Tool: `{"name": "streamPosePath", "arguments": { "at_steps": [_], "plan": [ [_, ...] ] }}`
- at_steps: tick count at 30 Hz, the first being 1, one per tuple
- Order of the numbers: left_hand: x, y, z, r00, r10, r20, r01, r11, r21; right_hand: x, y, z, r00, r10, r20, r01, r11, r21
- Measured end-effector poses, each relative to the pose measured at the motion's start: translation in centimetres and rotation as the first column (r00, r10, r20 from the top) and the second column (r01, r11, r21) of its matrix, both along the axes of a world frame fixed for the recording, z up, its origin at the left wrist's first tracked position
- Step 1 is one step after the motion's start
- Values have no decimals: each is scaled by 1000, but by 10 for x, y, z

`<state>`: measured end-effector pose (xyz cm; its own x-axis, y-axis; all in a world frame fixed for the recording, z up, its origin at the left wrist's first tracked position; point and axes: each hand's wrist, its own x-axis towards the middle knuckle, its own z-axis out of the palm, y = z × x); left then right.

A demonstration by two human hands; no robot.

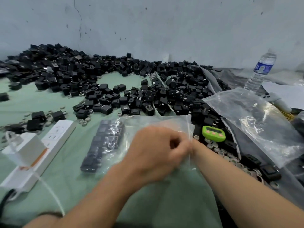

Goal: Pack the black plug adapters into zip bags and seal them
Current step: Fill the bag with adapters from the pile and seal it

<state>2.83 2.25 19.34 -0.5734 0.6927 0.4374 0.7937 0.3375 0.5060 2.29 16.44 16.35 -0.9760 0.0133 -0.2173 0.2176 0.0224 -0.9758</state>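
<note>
Left hand (158,152) pinched the zip bag (148,122) at its mouth; right hand (195,144) was mostly hidden (grip: cannot tell). Film probably limp, slippery, end-heavy with plug adapters (103,145): best held by the zip strip.

We have the zip bag (148,122) on the table (79,178) before us, packed adapters (103,145) in its left end, a power strip (56,139) to its left, a timer (213,133) just right of it, the loose adapter heap (65,71) behind against the wall (164,30), and a bottle (261,69) far right.

Head-worn view, forward and down
</note>
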Motion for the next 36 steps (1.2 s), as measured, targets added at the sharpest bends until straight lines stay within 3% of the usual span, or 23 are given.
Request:
{"name": "streamPosePath", "arguments": {
  "at_steps": [3, 5, 7, 9, 10, 19, 24, 30, 33, 36],
  "plan": [
    [-42, -24, 11, 969, 244, 39, -243, 970, -27, -1, -14, -11, 997, -16, -80, 21, 998, 60],
    [-70, -49, 10, 900, 431, 71, -417, 896, -149, -2, -13, -15, 995, -13, -95, 21, 997, 80],
    [-88, -76, 4, 844, 512, 159, -456, 841, -291, -4, -6, -11, 994, 25, -104, 4, 963, 269],
    [-99, -97, -1, 827, 507, 240, -385, 824, -414, -4, -1, -1, 984, 147, -104, -72, 851, 521],
    [-102, -104, -2, 822, 500, 274, -350, 822, -450, -2, 0, 1, 974, 209, -84, -127, 820, 559],
    [-109, -114, -4, 738, 464, 489, -299, 876, -379, 3, -12, 6, 920, 371, -127, -295, 868, 398],
    [-110, -114, -6, 747, 469, 472, -310, 873, -377, 7, -23, 2, 899, 410, -153, -258, 778, 573],
    [-112, -113, -9, 756, 473, 453, -315, 869, -382, -2, -41, -9, 945, 274, -178, -70, 702, 709],
    [-114, -115, -9, 757, 459, 465, -308, 878, -366, -2, -39, -13, 969, 184, -166, -42, 783, 621],
    [-115, -118, -9, 761, 455, 462, -305, 880, -365, 3, -31, -8, 949, 267, -170, -123, 805, 580]
  ]
}}
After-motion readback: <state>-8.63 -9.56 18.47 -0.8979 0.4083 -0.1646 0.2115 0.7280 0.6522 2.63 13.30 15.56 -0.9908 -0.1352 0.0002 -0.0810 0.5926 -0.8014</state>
